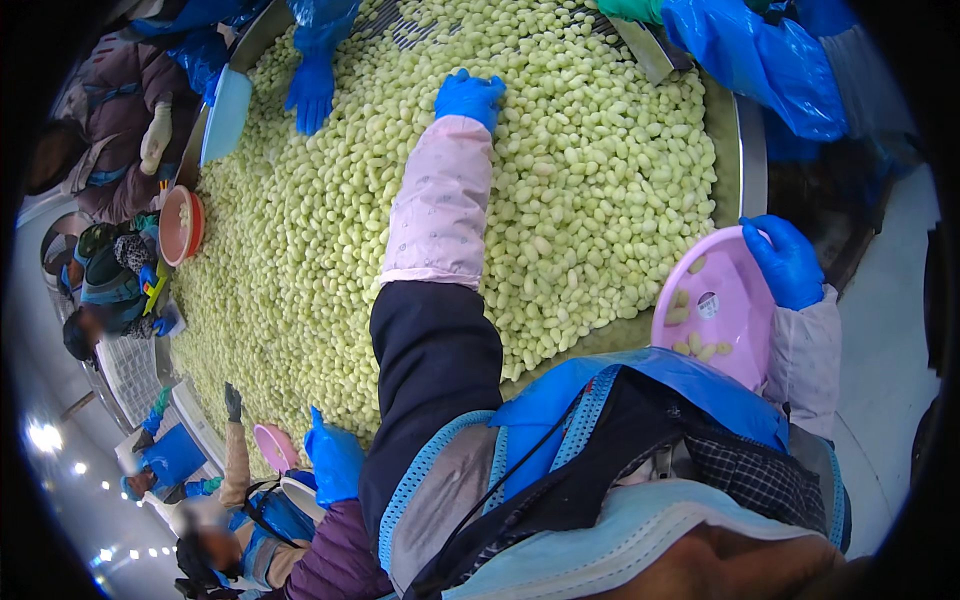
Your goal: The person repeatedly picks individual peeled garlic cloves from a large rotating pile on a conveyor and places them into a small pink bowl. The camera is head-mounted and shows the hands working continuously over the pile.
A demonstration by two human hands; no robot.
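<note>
Pale green oval fruits, which look like grapes point(570, 247), lie in a thick layer over the wide metal table before me. My left hand point(470, 99), in a blue glove and a pale pink sleeve cover, reaches forward onto them. Its fingers are bent against the fruit; whether any are gripped is hidden. At the right, my right hand point(786, 259), also blue-gloved, holds the rim of a pink plastic bowl point(739, 300). The bowl is tilted beside the table's near edge, close to my blue apron. Several grapes and a round label with writing show inside it.
Another worker's blue-gloved hand point(311, 94) rests on the fruit ahead; another gloved hand point(330, 457) is at left. A blue-sleeved arm point(757, 67) leans in at upper right. An orange bowl point(180, 225), a small pink bowl point(275, 448) and a metal rim point(752, 161) edge the table.
</note>
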